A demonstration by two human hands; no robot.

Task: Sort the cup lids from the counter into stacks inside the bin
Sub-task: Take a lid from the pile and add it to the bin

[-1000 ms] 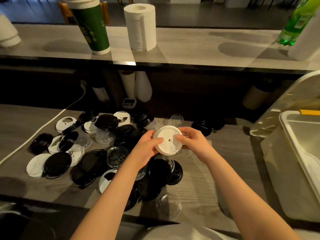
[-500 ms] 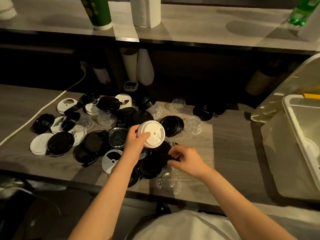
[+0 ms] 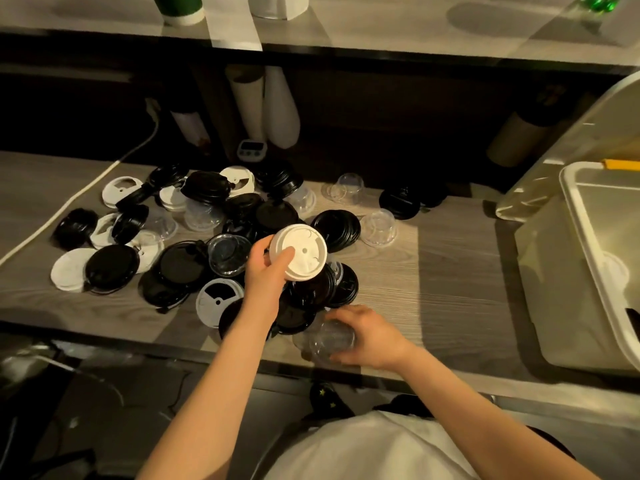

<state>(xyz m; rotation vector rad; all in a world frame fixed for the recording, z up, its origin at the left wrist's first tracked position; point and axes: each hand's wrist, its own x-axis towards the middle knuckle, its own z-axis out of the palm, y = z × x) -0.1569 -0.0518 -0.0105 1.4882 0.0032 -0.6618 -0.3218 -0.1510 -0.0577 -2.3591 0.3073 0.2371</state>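
Left hand (image 3: 265, 271) grasps a white lid (image 3: 298, 252) face-up, well left of the bin (image 3: 588, 237); right hand (image 3: 367, 336) clasps a clear lid (image 3: 330, 341) nearer it, presumably keeping types separate.

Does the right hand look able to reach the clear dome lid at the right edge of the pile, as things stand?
Probably yes: only bare counter lies between the right hand and that dome lid. But the hand already grips another clear lid, so a second grip may be awkward.
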